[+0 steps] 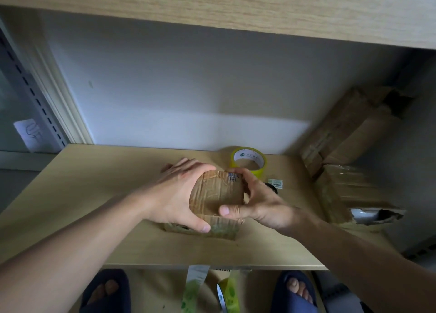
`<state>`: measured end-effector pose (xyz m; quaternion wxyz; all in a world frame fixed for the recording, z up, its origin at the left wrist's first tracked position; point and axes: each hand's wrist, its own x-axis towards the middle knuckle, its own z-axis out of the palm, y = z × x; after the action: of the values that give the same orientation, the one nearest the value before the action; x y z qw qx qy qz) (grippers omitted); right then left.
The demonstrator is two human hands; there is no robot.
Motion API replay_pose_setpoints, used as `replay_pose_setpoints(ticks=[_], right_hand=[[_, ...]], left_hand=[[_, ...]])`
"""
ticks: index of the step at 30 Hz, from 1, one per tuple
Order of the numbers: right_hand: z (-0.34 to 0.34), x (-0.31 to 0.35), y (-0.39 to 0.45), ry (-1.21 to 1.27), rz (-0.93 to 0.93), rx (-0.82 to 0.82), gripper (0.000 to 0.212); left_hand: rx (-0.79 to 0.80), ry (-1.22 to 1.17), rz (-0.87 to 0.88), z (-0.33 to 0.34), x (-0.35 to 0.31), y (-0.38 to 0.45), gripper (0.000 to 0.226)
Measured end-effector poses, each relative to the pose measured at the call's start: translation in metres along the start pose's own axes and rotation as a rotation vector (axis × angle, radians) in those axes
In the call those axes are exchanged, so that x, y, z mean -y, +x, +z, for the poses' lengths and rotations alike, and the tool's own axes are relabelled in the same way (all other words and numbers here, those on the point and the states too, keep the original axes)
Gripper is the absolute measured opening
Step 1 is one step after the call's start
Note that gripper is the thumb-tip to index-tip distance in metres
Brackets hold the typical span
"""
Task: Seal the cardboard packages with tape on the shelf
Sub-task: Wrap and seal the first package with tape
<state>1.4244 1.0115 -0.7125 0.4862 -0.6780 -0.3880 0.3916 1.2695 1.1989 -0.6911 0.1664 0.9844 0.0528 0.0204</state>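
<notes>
Fingers: left hand (175, 192) and right hand (259, 201) clamp the box (215, 194), pressing its flaps.
Box: on the shelf (94, 194).
Tape (249, 162): behind, untouched.
Progress: sealing apparently not begun; boxes (349, 147) wait right.

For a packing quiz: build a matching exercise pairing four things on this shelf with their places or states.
Things:
1. small worn cardboard box
2. yellow roll of tape
3. stacked brown cardboard packages
4. small white printed label

Places or states:
A. lying flat beside the roll
B. held by both hands
C. piled at the shelf's right end
D. standing behind the box

Pairs: 1-B, 2-D, 3-C, 4-A
</notes>
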Motion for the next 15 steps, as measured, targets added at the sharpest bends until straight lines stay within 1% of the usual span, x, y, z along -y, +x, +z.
replay_pose_setpoints(ticks=[2,5,8,9,15], right_hand=[[-0.003,-0.003,0.008,-0.006,-0.018,-0.060,0.071],[-0.004,-0.004,0.018,-0.024,-0.064,-0.087,0.049],[-0.002,-0.002,0.026,-0.040,-0.100,-0.137,0.032],[-0.002,-0.002,0.028,-0.081,-0.108,-0.170,0.028],[0.001,-0.005,0.036,-0.336,-0.199,-0.337,0.025]], left_hand=[[0.007,0.000,0.002,0.000,0.000,0.000,0.115],[0.006,0.002,-0.010,0.000,0.000,0.001,0.115],[0.003,0.009,-0.025,0.001,0.001,0.001,0.115],[-0.003,0.013,-0.029,0.001,0.000,0.001,0.116],[-0.020,0.032,-0.053,0.002,-0.001,0.002,0.116]])
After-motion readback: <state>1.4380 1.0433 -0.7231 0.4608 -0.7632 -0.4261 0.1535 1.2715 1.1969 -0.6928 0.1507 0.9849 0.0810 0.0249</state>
